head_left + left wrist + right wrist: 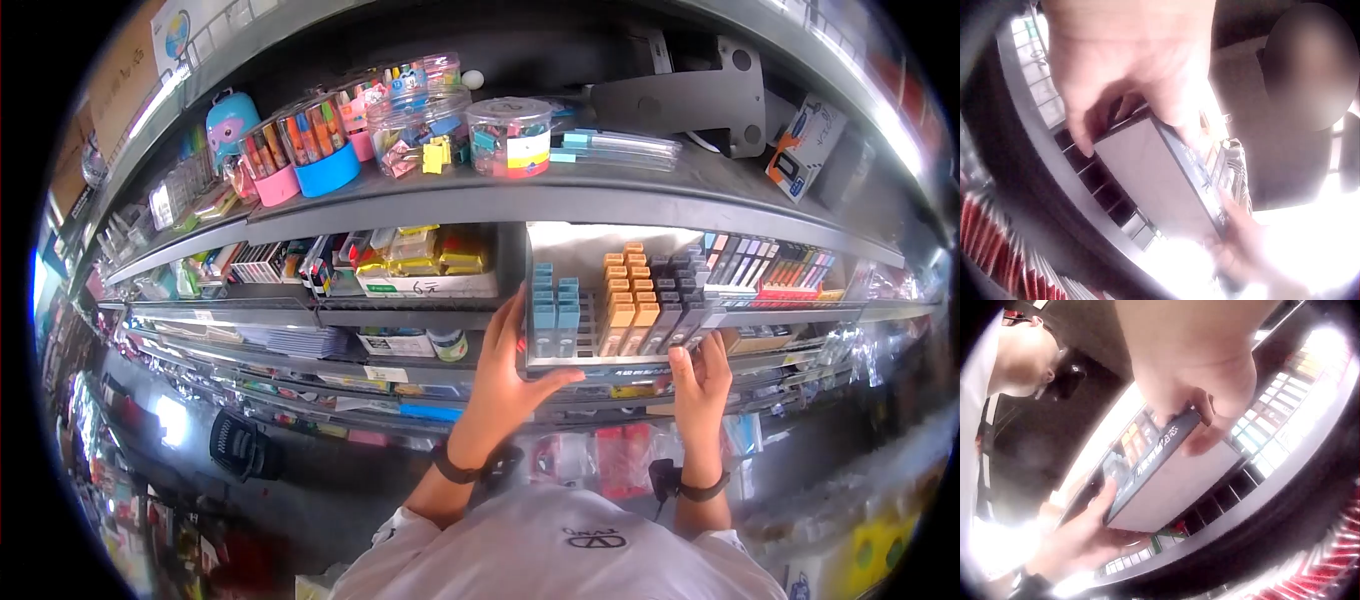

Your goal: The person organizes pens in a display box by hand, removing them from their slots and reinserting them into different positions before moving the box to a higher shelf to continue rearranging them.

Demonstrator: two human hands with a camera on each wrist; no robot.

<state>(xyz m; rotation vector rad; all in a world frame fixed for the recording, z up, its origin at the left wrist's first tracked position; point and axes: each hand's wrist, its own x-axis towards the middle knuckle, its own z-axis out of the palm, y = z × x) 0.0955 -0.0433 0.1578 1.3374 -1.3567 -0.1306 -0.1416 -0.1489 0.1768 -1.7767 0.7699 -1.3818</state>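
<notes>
at the mid shelf, l hand & r hand fingers grasp a display box, prob. pen refills.

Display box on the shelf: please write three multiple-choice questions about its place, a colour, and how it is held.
1. Where is the display box? A. on the floor; B. on the shelf under the round tubs; C. in a basket.
2. What colour are its leftmost packs? A. blue; B. red; C. green.
3. How is it held? A. by nobody; B. by one hand; C. by both hands.
Answers: B, the tubs stand one shelf above it; A, the left columns are blue; C, the left hand grips its left end and the right hand its right front.
</notes>
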